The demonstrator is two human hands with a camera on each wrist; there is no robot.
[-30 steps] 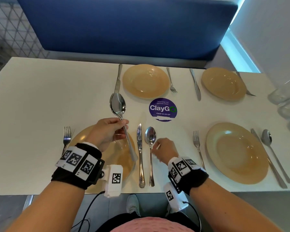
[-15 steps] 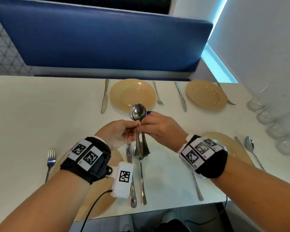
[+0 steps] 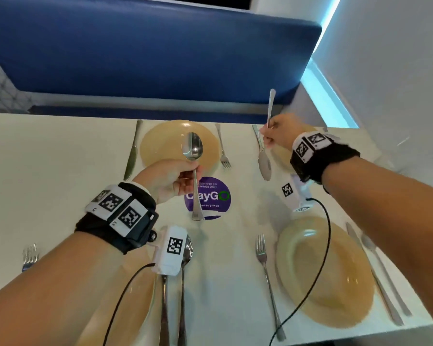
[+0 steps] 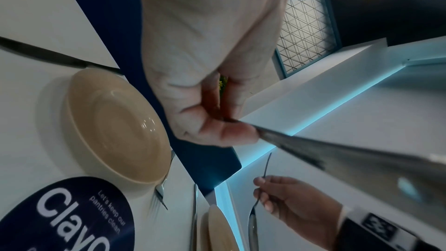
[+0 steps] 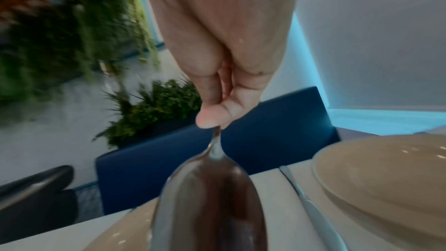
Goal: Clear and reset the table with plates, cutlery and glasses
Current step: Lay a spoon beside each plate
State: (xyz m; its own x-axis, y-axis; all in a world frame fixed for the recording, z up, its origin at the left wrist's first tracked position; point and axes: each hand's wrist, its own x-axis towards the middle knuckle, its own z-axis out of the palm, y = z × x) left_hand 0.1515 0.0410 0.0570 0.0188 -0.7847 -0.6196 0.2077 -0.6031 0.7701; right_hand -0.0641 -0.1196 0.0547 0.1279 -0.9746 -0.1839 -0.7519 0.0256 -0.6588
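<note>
Both hands have parted since half a second ago, when they met over one bunch of spoons above the sticker; each now carries its own spoon. In the head view the left hand point(image 3: 169, 179) pinches the neck of a spoon point(image 3: 193, 156) between thumb and curled fingers, bowl up, handle hanging down over the round ClayGo sticker point(image 3: 210, 196). The right hand point(image 3: 280, 134) has swung out to the far right setting and pinches a second spoon point(image 3: 265, 162) at mid-handle, bowl down, hanging just above the table knife point(image 3: 256, 136) beside the far right plate point(image 3: 283, 156). The right wrist view shows thumb and fingertip closed on the thin neck only.

Around them the white table point(image 3: 60, 171) holds four tan plates, each with cutlery alongside.

Risk, as I judge it: such a light fingertip pinch lets the spoon swivel or slip, so it could clatter onto the knife or the plate rim and land crooked.
</note>
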